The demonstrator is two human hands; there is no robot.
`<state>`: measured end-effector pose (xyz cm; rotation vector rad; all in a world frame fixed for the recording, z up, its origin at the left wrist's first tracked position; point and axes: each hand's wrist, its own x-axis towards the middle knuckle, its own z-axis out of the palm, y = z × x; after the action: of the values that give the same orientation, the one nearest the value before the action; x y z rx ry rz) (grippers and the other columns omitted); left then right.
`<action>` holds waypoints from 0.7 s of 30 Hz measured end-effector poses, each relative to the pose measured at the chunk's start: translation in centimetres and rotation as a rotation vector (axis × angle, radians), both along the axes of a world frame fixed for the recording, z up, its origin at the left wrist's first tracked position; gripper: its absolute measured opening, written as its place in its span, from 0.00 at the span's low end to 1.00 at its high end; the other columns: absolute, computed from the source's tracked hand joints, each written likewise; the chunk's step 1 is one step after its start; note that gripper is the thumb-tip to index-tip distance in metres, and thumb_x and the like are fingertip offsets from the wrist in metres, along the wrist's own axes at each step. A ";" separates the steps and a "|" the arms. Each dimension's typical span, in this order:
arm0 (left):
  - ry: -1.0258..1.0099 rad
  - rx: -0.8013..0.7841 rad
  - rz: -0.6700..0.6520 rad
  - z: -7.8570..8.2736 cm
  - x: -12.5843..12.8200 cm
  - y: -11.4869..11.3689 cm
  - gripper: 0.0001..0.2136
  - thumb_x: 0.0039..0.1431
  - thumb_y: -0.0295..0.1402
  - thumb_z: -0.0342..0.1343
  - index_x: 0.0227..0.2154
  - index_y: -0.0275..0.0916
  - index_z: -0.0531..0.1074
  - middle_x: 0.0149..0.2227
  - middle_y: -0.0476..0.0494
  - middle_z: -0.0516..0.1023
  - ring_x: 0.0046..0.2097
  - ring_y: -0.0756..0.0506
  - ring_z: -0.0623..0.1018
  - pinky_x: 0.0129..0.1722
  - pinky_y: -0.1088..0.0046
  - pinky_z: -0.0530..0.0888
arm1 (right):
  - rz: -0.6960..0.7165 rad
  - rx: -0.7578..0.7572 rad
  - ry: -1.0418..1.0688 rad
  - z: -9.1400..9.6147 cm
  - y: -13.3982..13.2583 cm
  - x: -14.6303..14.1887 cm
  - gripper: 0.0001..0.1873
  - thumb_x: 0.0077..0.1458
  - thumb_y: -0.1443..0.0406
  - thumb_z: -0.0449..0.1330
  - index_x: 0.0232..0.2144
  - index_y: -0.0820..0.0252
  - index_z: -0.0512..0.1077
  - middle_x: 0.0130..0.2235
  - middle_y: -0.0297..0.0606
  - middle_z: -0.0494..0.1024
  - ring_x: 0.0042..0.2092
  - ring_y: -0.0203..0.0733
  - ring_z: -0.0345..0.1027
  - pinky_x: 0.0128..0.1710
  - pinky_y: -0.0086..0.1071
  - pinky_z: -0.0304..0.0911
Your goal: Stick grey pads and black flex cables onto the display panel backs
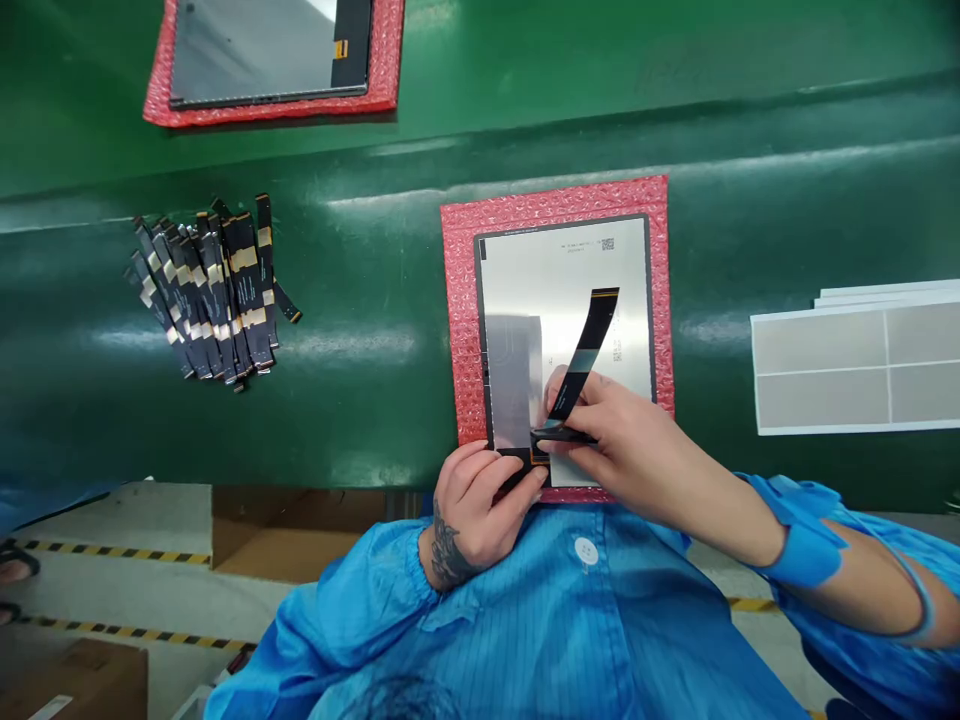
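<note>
A display panel lies back side up on a red bubble-wrap pouch in front of me. My right hand is closed over the panel's lower part, pinching a black flex cable whose free end points up and away. A short dark piece, too hidden to name, also shows between those fingers. At the panel's near edge, my left hand grips the border with bent fingers, thumb and forefinger beside a small orange-edged connector. A translucent film covers the panel's left part.
Many similar flex cables lie piled on the green table mat at left. Another panel on red bubble wrap is at the far left. White sheets with grey rectangles lie at right. Cardboard boxes stand below the table edge.
</note>
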<state>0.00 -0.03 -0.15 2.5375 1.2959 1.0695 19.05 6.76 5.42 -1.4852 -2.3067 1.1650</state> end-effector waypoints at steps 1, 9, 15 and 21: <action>0.018 0.018 0.009 -0.1 0.0 0.0 0.06 0.63 0.30 0.57 0.38 0.44 0.80 0.34 0.47 0.78 0.40 0.48 0.75 0.51 0.67 0.76 | 0.015 -0.007 -0.019 0.0 0.0 0.0 0.09 0.57 0.74 0.57 0.30 0.63 0.77 0.42 0.47 0.74 0.45 0.52 0.70 0.42 0.44 0.72; 0.114 0.085 0.043 -0.4 0.2 -0.4 0.09 0.60 0.32 0.59 0.42 0.45 0.81 0.37 0.44 0.76 0.42 0.46 0.72 0.54 0.67 0.72 | 0.046 0.062 -0.067 -0.1 -0.3 -0.2 0.08 0.58 0.73 0.57 0.31 0.61 0.76 0.42 0.45 0.74 0.45 0.49 0.72 0.40 0.39 0.72; 0.079 -0.048 0.095 0.2 0.6 -0.8 0.13 0.63 0.33 0.54 0.47 0.42 0.79 0.37 0.41 0.75 0.44 0.44 0.73 0.51 0.65 0.73 | -0.260 0.306 -0.304 -0.4 -0.7 1.4 0.14 0.63 0.54 0.57 0.36 0.60 0.69 0.44 0.47 0.72 0.37 0.48 0.72 0.25 0.35 0.64; -0.499 -0.591 0.305 2.6 -2.1 -1.3 0.19 0.63 0.34 0.57 0.57 0.49 0.73 0.60 0.42 0.69 0.60 0.40 0.70 0.59 0.61 0.71 | -0.676 0.195 -0.377 -0.3 -3.6 5.9 0.40 0.57 0.33 0.41 0.44 0.58 0.72 0.35 0.46 0.79 0.33 0.53 0.75 0.25 0.39 0.63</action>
<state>-2.07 -1.34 2.43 1.5650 1.5686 1.0649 24.98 3.17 5.14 -2.2819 -1.7623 0.4943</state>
